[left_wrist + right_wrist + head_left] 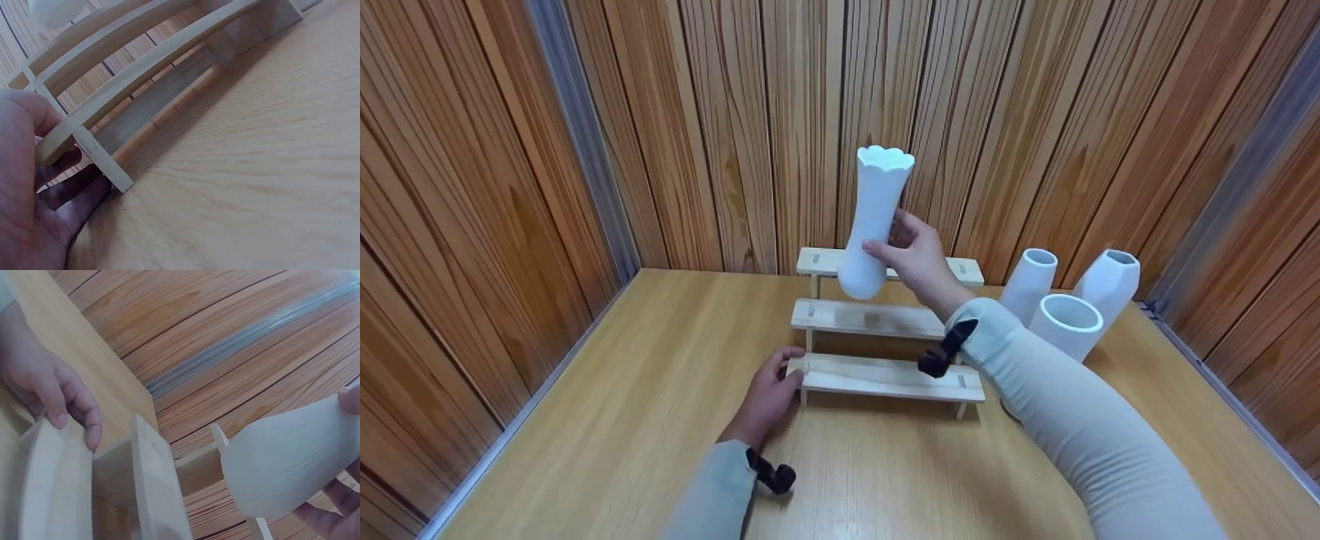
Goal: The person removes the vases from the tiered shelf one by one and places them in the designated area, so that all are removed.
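Note:
My right hand (919, 259) holds a white vase (874, 217) with a scalloped rim, thumb on its near side, fingers round the right side. Slightly tilted, the vase hangs in front of the top tier of a three-tier wooden stand (877, 376). In the right wrist view the rounded base of the vase (275, 461) shows, apart from the middle tier. My left hand (771, 390) grips the left end of the lowest tier. Seen from the left wrist, the thumb lies over the board (140, 70) and the fingers (84, 194) curl beneath it, by the leg.
Right of the stand are three more white vases: a narrow round one (1030, 285), a faceted one (1110, 281) and a wide-mouthed one (1069, 330). My right forearm passes close before them. Wood-panelled walls (720, 135) enclose the wooden table (660, 360) at the back and sides.

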Demonstrator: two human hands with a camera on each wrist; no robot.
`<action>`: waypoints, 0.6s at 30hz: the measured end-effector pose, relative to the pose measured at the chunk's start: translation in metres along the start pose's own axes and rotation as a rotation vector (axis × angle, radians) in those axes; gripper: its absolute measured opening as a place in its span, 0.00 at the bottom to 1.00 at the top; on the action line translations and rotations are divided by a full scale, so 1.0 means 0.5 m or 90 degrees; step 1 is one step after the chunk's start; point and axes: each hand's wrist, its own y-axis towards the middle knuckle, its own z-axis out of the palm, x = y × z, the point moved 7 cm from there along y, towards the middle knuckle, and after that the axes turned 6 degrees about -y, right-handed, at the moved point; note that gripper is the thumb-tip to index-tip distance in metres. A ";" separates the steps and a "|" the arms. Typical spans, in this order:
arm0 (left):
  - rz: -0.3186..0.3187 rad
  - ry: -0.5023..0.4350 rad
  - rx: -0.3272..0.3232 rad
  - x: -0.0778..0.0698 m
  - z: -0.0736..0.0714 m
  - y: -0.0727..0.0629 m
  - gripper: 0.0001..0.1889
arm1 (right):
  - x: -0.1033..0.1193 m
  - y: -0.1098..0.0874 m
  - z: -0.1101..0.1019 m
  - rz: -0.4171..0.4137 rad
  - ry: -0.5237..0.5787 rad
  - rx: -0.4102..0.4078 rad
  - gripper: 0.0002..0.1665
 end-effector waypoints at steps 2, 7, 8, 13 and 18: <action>0.006 -0.006 0.002 -0.002 0.001 0.001 0.16 | -0.001 -0.012 -0.008 0.003 0.003 0.002 0.41; 0.029 -0.028 0.009 -0.007 0.003 0.003 0.17 | -0.006 -0.051 -0.033 -0.005 0.002 0.004 0.41; 0.029 -0.030 0.009 -0.006 0.003 0.003 0.17 | -0.007 -0.060 -0.038 -0.005 -0.001 0.005 0.42; 0.029 -0.024 0.002 -0.003 0.001 0.000 0.17 | -0.020 -0.106 -0.057 0.015 -0.029 0.015 0.43; 0.014 -0.021 0.001 0.002 0.001 -0.001 0.16 | -0.033 -0.147 -0.069 0.040 -0.036 0.023 0.45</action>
